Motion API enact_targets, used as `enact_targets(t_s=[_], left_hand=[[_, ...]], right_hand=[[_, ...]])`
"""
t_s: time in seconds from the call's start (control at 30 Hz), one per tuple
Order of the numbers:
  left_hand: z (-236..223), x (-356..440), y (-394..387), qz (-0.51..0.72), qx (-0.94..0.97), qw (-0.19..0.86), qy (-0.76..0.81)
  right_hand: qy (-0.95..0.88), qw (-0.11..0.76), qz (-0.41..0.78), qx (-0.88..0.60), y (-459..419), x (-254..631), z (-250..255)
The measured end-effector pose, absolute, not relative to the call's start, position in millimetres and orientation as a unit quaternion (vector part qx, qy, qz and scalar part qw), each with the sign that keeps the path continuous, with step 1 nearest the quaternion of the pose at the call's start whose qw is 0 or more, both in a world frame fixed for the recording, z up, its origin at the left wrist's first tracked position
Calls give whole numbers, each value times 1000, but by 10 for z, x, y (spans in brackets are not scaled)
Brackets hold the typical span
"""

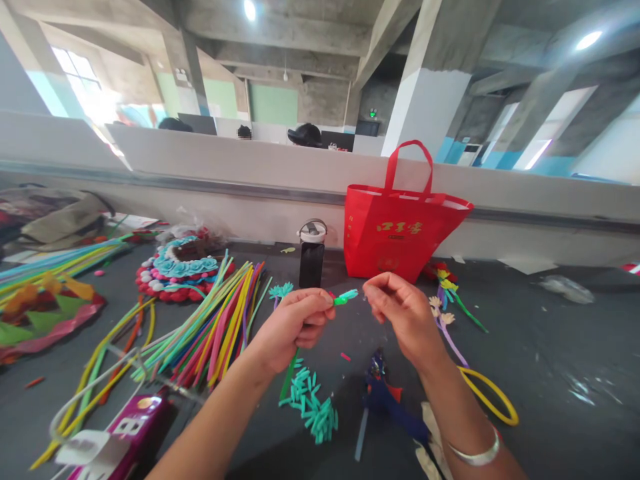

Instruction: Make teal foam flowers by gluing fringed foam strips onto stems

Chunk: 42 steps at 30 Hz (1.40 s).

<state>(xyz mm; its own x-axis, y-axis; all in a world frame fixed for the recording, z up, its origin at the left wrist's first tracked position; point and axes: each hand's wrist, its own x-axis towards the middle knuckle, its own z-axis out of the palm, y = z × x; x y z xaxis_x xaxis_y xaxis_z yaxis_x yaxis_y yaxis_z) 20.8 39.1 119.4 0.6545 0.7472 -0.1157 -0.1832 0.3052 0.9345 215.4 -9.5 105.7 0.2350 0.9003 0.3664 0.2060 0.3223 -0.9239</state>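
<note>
My left hand pinches a green pipe-cleaner stem, whose lower end hangs below the fist. Bright green and teal bits stick out past the fingertips as a small flower head. Just right of that tip, apart from it, my right hand has its thumb and fingers pressed together; whatever they hold is too small to make out. Beneath both hands lies a loose pile of short teal pipe-cleaner pieces. A finished-looking teal flower shows behind my left hand.
A dark blue glue gun lies below my right hand. Bundled coloured pipe cleaners, a flower wreath and a purple power strip are leftward. A black bottle and red bag stand behind; a yellow ring lies right.
</note>
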Motion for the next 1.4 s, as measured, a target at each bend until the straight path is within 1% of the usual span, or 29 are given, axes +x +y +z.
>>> enact_targets(t_s=[0.2,0.3,0.43,0.53,0.77,0.87,0.97,1.1,1.17,1.27,1.3,1.4], left_hand=[[1191,180,443,339,485,755,283],[1197,163,468,375,471,745,288],[1207,149,485,399,450,747,283],[1202,152,489,406,444,751,273],[1181,169,479,412,427,762,261],[1196,169,460,417,424,761,259],[1209,166,443,417,428,759,258],[1200,168,436,422,441,748,260],[1192,169,435,426,447,743,260],[1196,165,428,430,452,736,263],[1202,162,424,431,453,734,264],[1226,152,412,434,457,729,267]], right_hand=[[-484,685,319,-441,-47,2324,1073],[-448,732,300,-416,-65,2403,1147],[-413,786,237,-394,-110,2521,1250],[-404,803,218,-379,-130,2578,1304],[-397,815,234,-351,-116,2468,1318],[-445,769,243,-390,-106,2430,1245],[-513,659,253,-489,-93,2436,1167],[-584,513,218,-590,-29,2460,1078],[-618,451,176,-620,33,2462,1021],[-655,360,67,-661,152,2444,906],[-664,335,47,-667,191,2432,864],[-703,283,56,-650,285,2374,759]])
